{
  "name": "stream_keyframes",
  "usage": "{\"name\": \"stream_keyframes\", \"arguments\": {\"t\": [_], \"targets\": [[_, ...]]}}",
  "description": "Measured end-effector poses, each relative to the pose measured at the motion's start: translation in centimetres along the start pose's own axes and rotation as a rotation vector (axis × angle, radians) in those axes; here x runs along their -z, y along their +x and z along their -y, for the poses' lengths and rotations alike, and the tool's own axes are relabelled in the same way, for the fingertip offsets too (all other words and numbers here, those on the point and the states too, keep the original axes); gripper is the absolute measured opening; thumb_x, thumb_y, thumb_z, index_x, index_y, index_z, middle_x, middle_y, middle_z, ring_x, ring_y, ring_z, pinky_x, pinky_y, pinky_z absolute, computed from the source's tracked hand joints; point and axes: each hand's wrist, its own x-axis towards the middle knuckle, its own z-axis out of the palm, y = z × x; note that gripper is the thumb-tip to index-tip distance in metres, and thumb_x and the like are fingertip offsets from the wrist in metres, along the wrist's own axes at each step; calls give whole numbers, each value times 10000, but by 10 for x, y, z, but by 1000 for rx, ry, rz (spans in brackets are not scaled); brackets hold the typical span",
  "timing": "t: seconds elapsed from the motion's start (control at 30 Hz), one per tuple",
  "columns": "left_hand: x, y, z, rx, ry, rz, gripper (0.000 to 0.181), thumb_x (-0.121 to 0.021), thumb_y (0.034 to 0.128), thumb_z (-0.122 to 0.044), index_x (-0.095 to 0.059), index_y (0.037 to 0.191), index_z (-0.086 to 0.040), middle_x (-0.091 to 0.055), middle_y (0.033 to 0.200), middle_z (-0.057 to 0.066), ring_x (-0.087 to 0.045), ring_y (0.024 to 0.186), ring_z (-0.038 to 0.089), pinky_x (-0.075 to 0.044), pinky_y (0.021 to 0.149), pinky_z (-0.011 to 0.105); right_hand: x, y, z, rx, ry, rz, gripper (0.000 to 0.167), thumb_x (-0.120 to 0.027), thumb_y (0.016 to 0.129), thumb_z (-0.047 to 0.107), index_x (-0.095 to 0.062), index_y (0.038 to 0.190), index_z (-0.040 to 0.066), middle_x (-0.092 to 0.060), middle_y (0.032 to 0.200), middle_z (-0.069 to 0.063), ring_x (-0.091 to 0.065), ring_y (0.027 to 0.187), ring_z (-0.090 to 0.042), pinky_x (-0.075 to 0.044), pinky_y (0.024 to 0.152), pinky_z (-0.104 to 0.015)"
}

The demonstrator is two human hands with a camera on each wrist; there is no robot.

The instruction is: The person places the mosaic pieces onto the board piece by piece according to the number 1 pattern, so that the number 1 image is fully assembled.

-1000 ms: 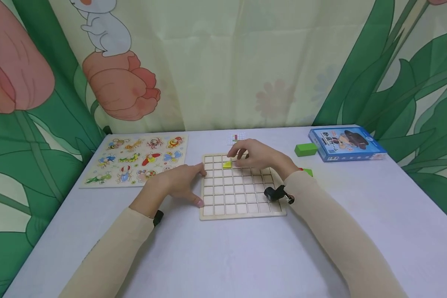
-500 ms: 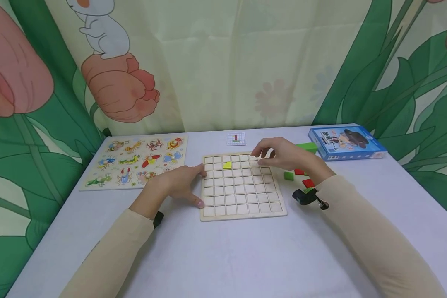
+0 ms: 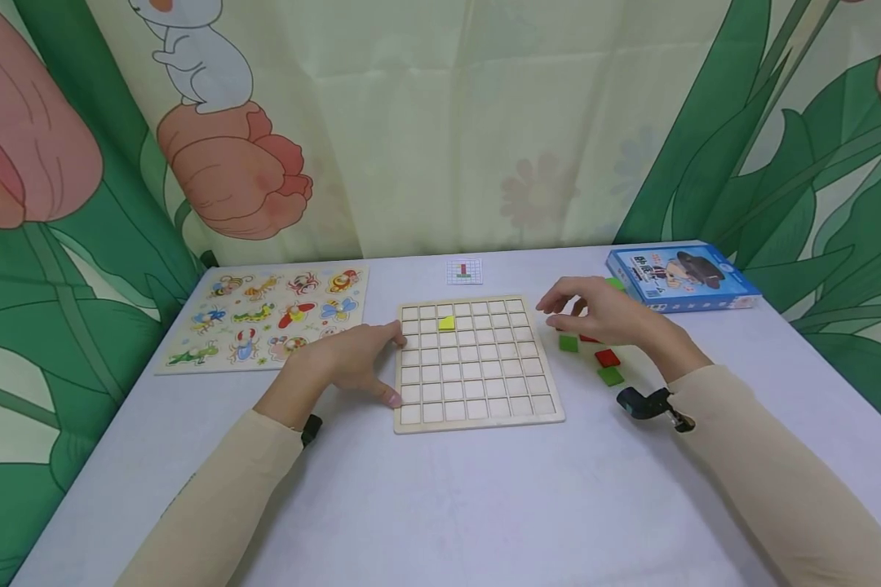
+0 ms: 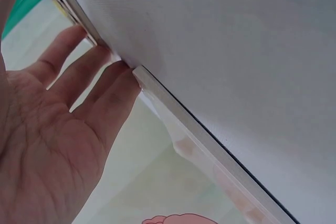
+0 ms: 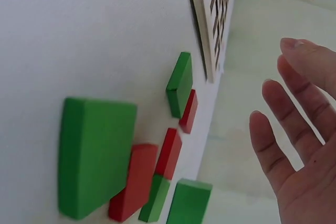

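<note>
The light wooden grid board (image 3: 484, 367) lies flat in the middle of the table, with a yellow tile (image 3: 446, 324) in one of its far-left cells. At the board's left edge rests my left hand (image 3: 352, 359), thumb and fingers spread along it; the left wrist view shows its fingers (image 4: 79, 77) extended to the edge. My right hand (image 3: 598, 314) hovers just off the board's right side, fingers loosely bent, nothing held. Below and near it lie a green tile (image 3: 568, 343), a red tile (image 3: 607, 359) and another green tile (image 3: 611, 377); the hand partly covers more red pieces.
A puzzle board (image 3: 264, 322) with printed insects lies at the left. Behind the grid board sits a small patterned card (image 3: 464, 271). A blue box (image 3: 683, 279) stands at the back right, beside a green block (image 3: 616, 284) mostly hidden by my right hand.
My right hand has moved right, from over the grid board near the yellow tile to above the loose tiles. The left hand has stayed at the board's edge.
</note>
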Motion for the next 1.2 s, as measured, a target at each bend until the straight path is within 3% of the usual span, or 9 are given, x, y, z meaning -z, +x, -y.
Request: {"name": "stream_keyframes", "arguments": {"t": [0.17, 0.37, 0.5, 0.7, 0.9, 1.2], "targets": [[0, 1, 1, 14, -1, 7, 922, -928, 666, -555, -465, 1385, -211, -551, 1416, 100, -540, 1204, 246, -446, 1012, 448, 1, -5, -10, -2, -25, -45, 223, -744, 946, 85, -712, 1165, 56, -719, 1070, -63, -627, 972, -190, -547, 828, -380], [3, 3, 0, 27, -17, 21, 1032, -935, 676, -530, -404, 1493, -191, -462, 1541, 96, -477, 1362, 260, -400, 1119, 482, 6, -10, -18, -45, -11, -47, 240, -734, 953, 85, -704, 1188, 49, -716, 1047, -33, -629, 965, -208, -548, 832, -370], [9, 7, -3, 21, 16, 22, 985, -887, 718, -588, -426, 1494, -192, -436, 1530, 74, -461, 1371, 272, -411, 1110, 501, 9, -11, -23, -83, -5, -49, 278, -741, 951, 103, -693, 1221, 56, -714, 1065, -39, -626, 987, -215, -541, 857, -349], [11, 21, -2, -41, 36, -31, 925, -876, 729, -597, -461, 1448, -189, -424, 1511, 55, -435, 1371, 272, -405, 1115, 497, 13, -12, -28, -86, 10, -51, 290, -743, 949, 100, -686, 1229, 47, -712, 1077, -57, -628, 993, -227, -535, 855, -314], [7, 26, -2, -42, -29, -39, 955, -948, 674, -507, -454, 1439, -220, -481, 1481, 34, -448, 1351, 251, -399, 1117, 486, 10, -11, -32, -105, 46, -35, 310, -747, 951, 123, -678, 1246, 56, -700, 1111, -91, -638, 1009, -232, -536, 864, -346], [9, 22, -1, -14, -2, -28, 1003, -905, 689, -593, -409, 1480, -227, -407, 1548, 76, -414, 1406, 283, -393, 1123, 518, 12, -11, -44, -175, 72, 7, 358, -737, 964, 155, -649, 1294, 46, -675, 1199, -144, -651, 1077, -291, -526, 966, -497]]}}
